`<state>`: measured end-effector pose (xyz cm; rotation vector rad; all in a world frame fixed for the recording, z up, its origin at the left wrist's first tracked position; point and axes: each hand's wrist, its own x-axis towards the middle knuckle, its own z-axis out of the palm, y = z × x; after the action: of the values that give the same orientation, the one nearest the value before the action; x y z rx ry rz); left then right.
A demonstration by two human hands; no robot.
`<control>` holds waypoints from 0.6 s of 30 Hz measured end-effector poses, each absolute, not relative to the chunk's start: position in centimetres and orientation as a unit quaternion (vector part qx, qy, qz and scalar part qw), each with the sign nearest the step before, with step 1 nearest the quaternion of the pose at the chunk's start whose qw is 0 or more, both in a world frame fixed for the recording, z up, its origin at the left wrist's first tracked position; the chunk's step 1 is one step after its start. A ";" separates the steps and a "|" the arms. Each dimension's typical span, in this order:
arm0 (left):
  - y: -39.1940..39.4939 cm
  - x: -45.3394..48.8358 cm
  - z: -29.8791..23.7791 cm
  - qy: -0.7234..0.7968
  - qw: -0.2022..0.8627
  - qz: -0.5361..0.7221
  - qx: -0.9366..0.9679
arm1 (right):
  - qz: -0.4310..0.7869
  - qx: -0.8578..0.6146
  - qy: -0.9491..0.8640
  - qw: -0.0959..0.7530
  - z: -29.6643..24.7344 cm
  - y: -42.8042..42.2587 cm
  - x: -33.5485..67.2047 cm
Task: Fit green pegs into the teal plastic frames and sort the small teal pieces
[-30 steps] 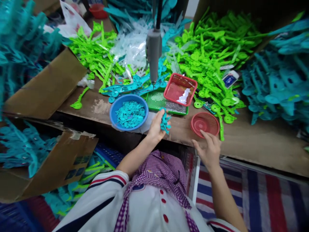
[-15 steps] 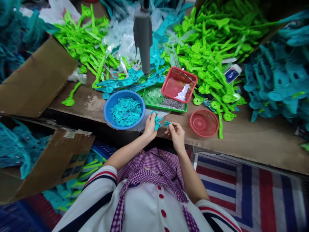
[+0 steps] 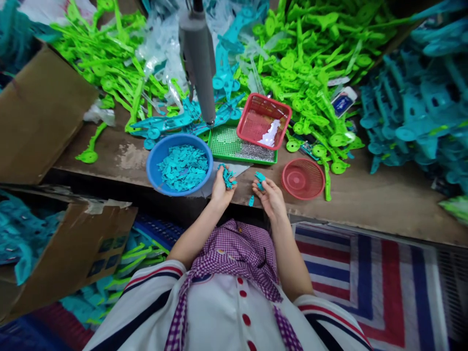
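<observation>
Teal plastic pieces, small and flat, sit bunched in the left hand, whose fingers curl closed around them above the tabletop's front edge, just right of the blue bowl of like pieces. 1 loose teal bit shows between the 2 hands at that edge. The right hand, palm up and half curled, pinches a single teal piece at its fingertips. The round red basket is near on its right.

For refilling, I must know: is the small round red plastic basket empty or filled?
Empty: the small round red plastic basket shows only its bare mesh bottom, no pieces inside.
</observation>
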<state>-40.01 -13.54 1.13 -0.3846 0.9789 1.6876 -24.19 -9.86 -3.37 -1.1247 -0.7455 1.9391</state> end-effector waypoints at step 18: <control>-13.9 -40.1 0.9 0.455 0.565 0.680 -0.106 | 0.388 -0.614 -0.595 0.343 0.5 -3.0 -12.5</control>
<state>-40.09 -13.93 0.94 -0.2491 1.0699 1.5996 -12.52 -2.96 0.52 -1.5967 -1.5454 1.0093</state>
